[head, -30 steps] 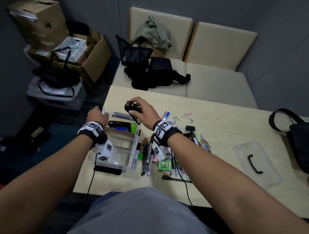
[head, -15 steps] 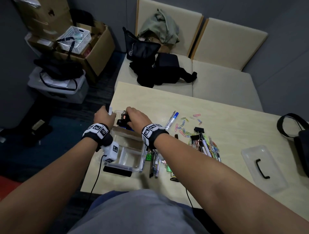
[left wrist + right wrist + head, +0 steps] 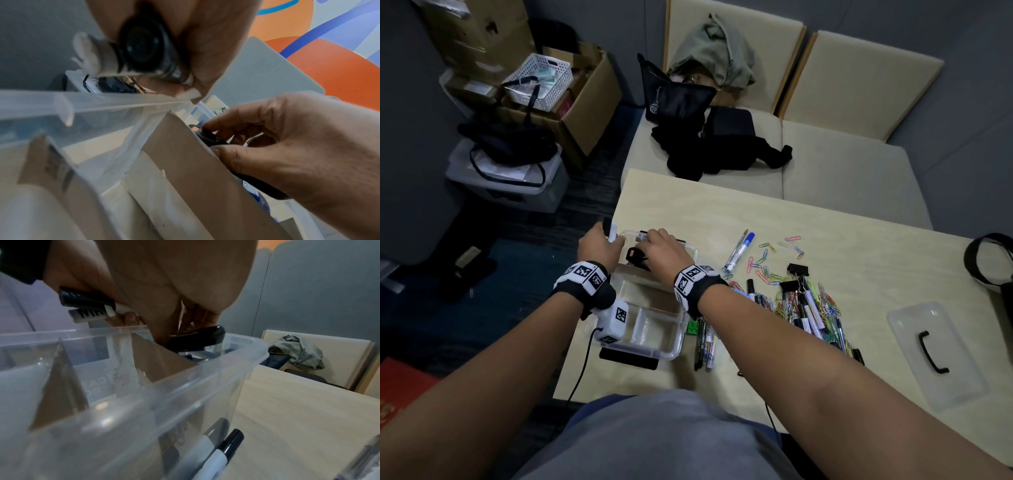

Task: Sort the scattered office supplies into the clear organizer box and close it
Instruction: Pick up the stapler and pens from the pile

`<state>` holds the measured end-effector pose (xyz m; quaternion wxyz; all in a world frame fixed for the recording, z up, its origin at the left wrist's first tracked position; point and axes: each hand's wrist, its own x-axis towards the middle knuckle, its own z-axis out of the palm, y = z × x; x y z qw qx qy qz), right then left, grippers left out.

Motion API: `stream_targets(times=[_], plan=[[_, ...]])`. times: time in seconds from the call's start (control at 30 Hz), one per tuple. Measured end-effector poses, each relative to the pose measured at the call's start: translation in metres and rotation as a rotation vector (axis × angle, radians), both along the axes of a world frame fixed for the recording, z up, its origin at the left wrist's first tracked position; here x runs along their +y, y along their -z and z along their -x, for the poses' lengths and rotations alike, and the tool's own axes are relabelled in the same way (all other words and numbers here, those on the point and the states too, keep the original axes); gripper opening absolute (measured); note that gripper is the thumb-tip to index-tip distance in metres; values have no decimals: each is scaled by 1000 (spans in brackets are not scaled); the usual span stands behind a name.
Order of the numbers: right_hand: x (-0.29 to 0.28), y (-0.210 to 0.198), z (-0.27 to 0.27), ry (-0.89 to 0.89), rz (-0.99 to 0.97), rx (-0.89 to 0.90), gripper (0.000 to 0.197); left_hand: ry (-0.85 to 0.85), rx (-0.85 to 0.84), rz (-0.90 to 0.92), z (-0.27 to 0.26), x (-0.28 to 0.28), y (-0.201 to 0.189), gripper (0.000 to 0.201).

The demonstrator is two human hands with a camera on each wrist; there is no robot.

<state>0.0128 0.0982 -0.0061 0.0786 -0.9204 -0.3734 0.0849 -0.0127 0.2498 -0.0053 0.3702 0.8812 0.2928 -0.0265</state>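
Organizer box point(image 3: 654, 346) of clear plastic sat at the near left corner of the desk point(image 3: 859, 240), split by brown cardboard dividers point(image 3: 191, 162). The right hand point(image 3: 664, 251) reached into the far compartment, its fingers point(image 3: 236, 116) curled round a black stapler point(image 3: 197, 337); in the left wrist view the thumb lay on the stapler's near side and the fingertips on its far side, just behind the tall divider. The stapler's nose showed above the box rim in the right wrist view, and the rest was hidden by the hand. The left hand point(image 3: 601, 245) was at the box's far left corner, clenched round a black-capped marker point(image 3: 144, 47) with a white barrel, held above the rim. Whether that hand also touched the box could not be told.

Right of the box lay a few markers point(image 3: 703, 342) side by side, then a heap of coloured paper clips point(image 3: 767, 267), black binder clips point(image 3: 798, 270) and pens. A blue-capped pen point(image 3: 739, 251) lay apart, farther back. The box's lid point(image 3: 941, 356), with a black handle, rested well to the right.
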Motion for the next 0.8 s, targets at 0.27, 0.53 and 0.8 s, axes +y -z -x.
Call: stream_targets(times=[0.27,0.53,0.8], plan=[[-9,2,0,158,-257,182,40,-47,-165,221,-2,1,-5,40],[-25,-29,-12,474,-780,400,31,313,-249,385,-5,-18,-30,26],[-49,-39,-13,408,-778,453,27,389,-270,425,1,-30,-22,24]])
